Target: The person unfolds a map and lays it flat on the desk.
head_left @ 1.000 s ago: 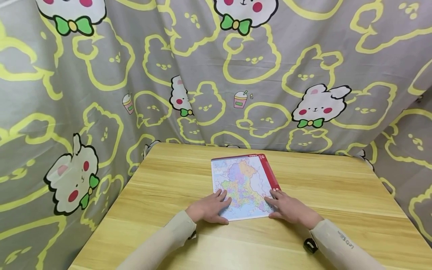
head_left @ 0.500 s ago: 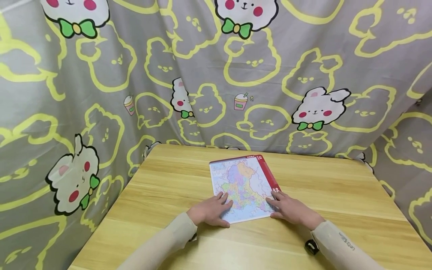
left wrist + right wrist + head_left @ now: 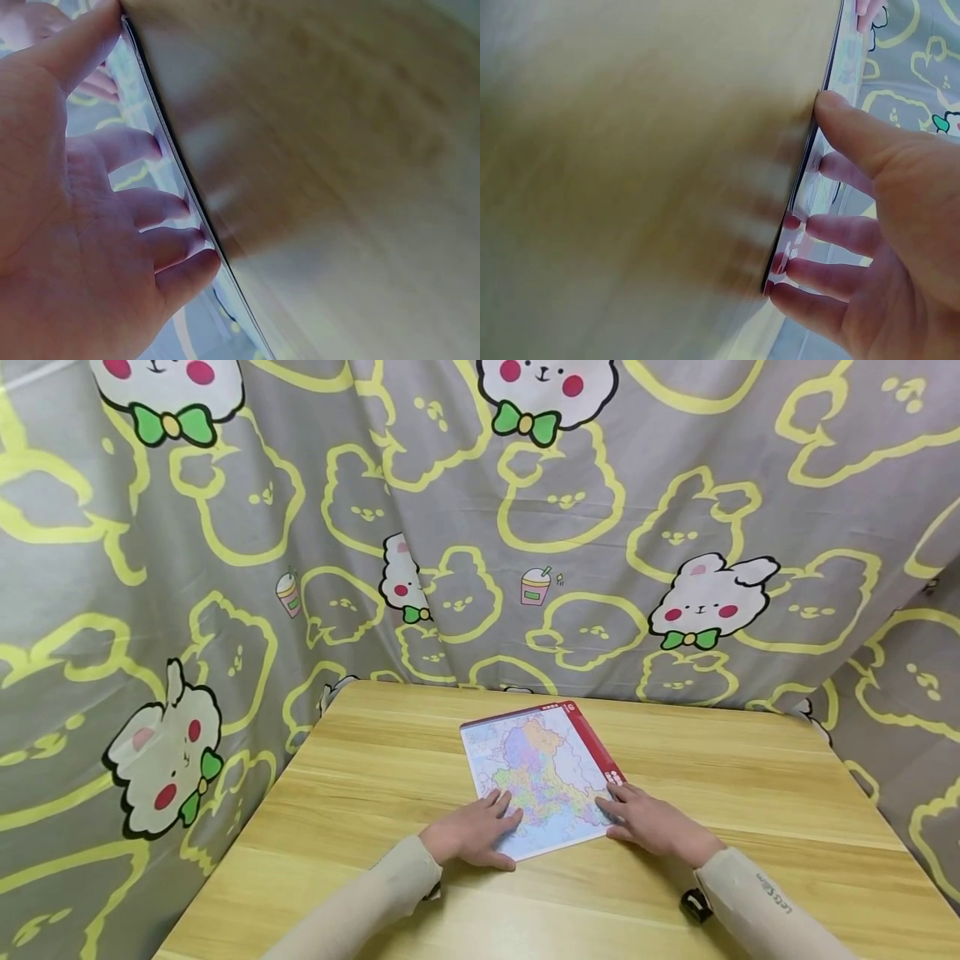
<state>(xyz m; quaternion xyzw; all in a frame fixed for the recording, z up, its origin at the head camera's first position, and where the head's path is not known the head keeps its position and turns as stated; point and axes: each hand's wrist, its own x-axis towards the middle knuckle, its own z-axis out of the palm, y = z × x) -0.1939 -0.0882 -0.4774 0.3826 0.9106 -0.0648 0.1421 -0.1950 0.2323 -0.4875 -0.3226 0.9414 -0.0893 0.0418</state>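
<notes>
A thin, flat map sheet [image 3: 540, 768] with a red border along its top and right side lies on the wooden table, turned at a slant. On its near left corner rests my left hand [image 3: 477, 831], fingers spread, tips touching the surface. My right hand [image 3: 651, 821] touches the near right corner in the same way, with the thumb by the front edge. In the left wrist view the fingertips meet the sheet's glossy face along its thin dark edge [image 3: 177, 150]. The right wrist view shows the fingers [image 3: 847, 232] along the sheet's other edge.
The light wooden table [image 3: 360, 752] extends around the sheet on all sides. A grey curtain [image 3: 465, 485] printed with yellow outlines and white rabbits hangs behind the table and at both sides. Dark wrist gear [image 3: 696, 906] sits beneath the right cuff.
The map sheet has turned slightly anticlockwise, its far end shifting left. My left hand has slid a little right and nearer; my right hand has moved slightly right, both staying on the sheet.
</notes>
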